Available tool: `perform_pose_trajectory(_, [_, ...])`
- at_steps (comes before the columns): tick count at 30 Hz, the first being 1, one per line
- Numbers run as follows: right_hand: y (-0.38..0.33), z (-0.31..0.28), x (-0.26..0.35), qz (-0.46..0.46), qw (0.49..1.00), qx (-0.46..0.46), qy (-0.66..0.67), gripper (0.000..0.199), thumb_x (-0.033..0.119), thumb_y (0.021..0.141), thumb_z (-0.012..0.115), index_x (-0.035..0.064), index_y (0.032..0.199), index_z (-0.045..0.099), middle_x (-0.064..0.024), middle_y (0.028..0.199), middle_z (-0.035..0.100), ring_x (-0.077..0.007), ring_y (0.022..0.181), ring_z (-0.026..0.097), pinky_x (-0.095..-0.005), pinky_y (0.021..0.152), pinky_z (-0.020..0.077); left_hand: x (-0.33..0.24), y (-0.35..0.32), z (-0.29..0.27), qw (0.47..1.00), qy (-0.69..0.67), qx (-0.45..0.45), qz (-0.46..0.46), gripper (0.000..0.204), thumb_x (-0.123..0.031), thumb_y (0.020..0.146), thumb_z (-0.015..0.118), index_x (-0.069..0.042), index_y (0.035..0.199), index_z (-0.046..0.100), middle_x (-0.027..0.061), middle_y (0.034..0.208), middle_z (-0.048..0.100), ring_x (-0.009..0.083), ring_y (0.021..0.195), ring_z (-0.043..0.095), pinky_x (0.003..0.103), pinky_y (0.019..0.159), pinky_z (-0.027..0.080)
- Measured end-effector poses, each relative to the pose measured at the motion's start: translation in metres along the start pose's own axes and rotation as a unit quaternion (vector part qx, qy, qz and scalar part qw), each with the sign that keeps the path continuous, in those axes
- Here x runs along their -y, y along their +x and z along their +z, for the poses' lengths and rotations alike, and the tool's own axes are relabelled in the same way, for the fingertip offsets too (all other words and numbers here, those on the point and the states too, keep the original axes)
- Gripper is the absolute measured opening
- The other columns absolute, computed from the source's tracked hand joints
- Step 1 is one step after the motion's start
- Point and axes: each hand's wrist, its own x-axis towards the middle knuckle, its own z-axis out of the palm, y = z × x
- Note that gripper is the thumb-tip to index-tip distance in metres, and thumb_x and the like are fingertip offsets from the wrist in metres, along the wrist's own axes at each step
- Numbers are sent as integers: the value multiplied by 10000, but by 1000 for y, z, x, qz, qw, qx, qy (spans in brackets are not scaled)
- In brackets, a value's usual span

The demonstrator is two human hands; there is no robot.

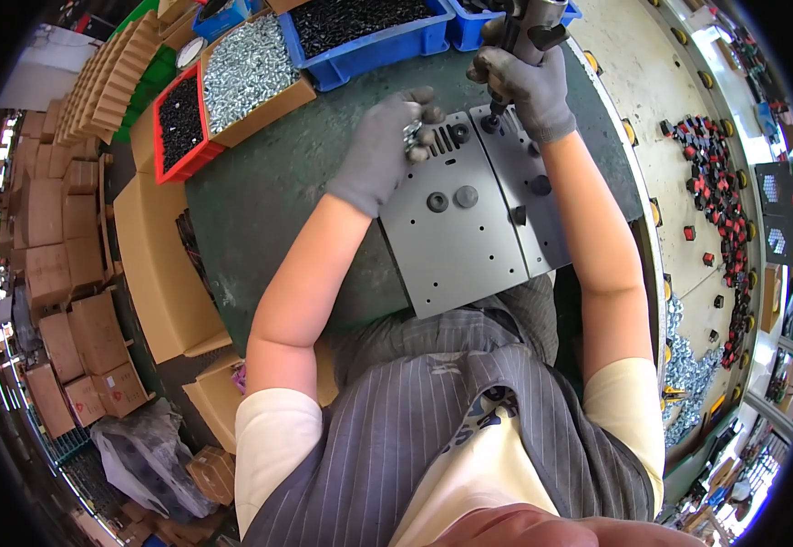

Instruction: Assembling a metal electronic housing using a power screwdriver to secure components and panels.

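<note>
Both hands wear grey gloves with darkened fingertips. My right hand [535, 89] is closed around a grey-and-black power screwdriver [540, 16], whose bit end points down at a black round part [491, 124] on the right-hand grey metal plate [550, 239]. My left hand [374, 150] is closed loosely over several small silver screws [411, 131], above the upper left corner of the left-hand metal plate [456, 251]. The two plates lie side by side on the dark green table. Round black knobs [437, 201] and a grey disc [466, 196] sit on them, among small holes and slots.
Along the table's far edge stand a red bin of black parts [180, 123], a cardboard box of silver screws [252, 68] and a blue bin of black screws [360, 27]. At right, a pale conveyor [611, 46] borders the table, with red-and-black parts [715, 191] beyond. Cartons [59, 210] are stacked at left.
</note>
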Motion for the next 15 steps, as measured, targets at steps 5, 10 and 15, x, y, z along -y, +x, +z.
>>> perform_pose_trajectory(5, [1, -8, 3, 25, 993, 5, 113, 519, -25, 661, 658, 62, 1122, 438, -68, 936, 523, -171, 717, 588, -319, 633, 542, 9, -30, -16, 993, -104, 25, -46, 343, -161, 946, 413, 25, 1230, 465, 36, 863, 511, 57, 617, 433, 166, 464, 346])
perform_pose_trajectory(10, [-22, -2, 35, -121, 981, 2, 152, 377, 105, 749, 532, 0, 1109, 489, -129, 863, 569, -228, 777, 555, -372, 671, 461, 15, -46, -3, 986, -163, -41, -8, 265, -157, 953, 447, -12, 1161, 521, 38, 788, 540, 74, 568, 459, 179, 450, 358])
perform_pose_trajectory(15, [-64, 4, 67, -148, 931, 114, 313, 422, 216, 767, 554, 70, 1144, 435, -60, 825, 470, -219, 722, 476, -359, 614, 442, 25, -61, 21, 972, -232, 30, -30, 272, -153, 962, 409, -36, 1203, 461, 25, 791, 506, 72, 615, 433, 172, 470, 349])
